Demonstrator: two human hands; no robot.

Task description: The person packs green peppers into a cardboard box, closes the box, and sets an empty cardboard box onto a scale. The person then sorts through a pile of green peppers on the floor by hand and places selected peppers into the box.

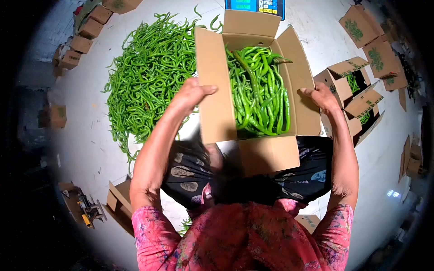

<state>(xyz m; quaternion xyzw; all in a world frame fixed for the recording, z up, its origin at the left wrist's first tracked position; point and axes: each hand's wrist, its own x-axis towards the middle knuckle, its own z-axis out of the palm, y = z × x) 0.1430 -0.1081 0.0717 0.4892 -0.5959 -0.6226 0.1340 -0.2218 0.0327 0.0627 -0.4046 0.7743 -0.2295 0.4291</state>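
An open cardboard box [217, 86] with its flaps folded outward is held in front of me, above my lap. Long green chili peppers [262, 90] fill much of it. My left hand [192, 95] grips the left flap, thumb on top and fingers hidden beneath. On the other side, my right hand [321, 96] is closed on the right flap in the same way. A large heap of green chili peppers [149, 81] lies on the floor to the left, next to my left hand.
Beyond the box stands a blue digital scale [255, 5]. Open boxes with peppers [357, 90] sit to the right. More cardboard boxes [90, 29] line the far left, others [377, 54] the far right. Another open box [118, 203] is beside my left elbow on the white floor [86, 135].
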